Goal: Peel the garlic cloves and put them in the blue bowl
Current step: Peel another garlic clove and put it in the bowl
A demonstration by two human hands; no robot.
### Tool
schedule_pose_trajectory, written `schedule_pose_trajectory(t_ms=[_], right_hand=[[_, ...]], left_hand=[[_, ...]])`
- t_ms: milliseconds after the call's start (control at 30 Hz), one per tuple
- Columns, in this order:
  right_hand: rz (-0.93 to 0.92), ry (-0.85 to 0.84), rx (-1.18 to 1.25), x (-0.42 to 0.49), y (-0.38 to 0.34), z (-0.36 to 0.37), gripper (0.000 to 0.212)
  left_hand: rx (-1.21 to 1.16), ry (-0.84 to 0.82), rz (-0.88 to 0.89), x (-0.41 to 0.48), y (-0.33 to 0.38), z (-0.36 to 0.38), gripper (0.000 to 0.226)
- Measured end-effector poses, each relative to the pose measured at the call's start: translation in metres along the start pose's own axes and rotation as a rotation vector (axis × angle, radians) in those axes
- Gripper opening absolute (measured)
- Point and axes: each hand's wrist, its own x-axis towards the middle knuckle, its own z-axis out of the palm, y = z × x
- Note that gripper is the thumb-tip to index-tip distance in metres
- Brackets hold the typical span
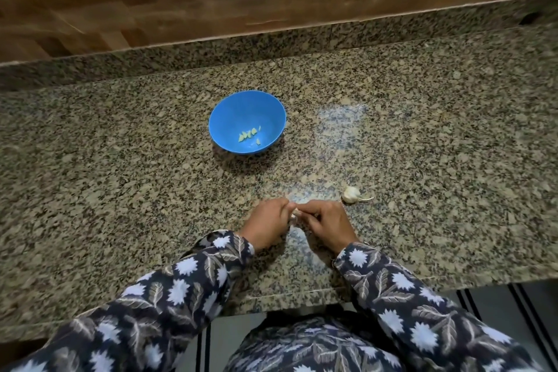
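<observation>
A blue bowl (247,122) stands on the granite counter (120,175), with several pale peeled garlic cloves (249,134) lying in its bottom. Closer to me, my left hand (265,225) and my right hand (324,223) meet above the counter. Both pinch a small whitish garlic clove (295,212) between their fingertips; most of the clove is hidden by the fingers. A partly broken garlic bulb (351,195) with a curved stem lies on the counter just right of my right hand.
The counter's front edge (302,296) runs below my wrists. A granite upstand and a brown tiled wall (211,3) close off the back. The floor shows under the edge at lower right.
</observation>
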Motion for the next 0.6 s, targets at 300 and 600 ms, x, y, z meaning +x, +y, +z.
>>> schedule_pose_trajectory(t_ms=[300,600], right_hand=[[0.263,-0.22,0.105,0.017,-0.007,-0.008,0.016],[0.614,-0.256,0.691,0.013,-0.008,-0.013,0.018]], left_hand=[[-0.626,-0.104,-0.301,-0.004,0.001,0.0,0.036],[-0.108,0.33,0.184,0.005,-0.014,0.026,0.028]])
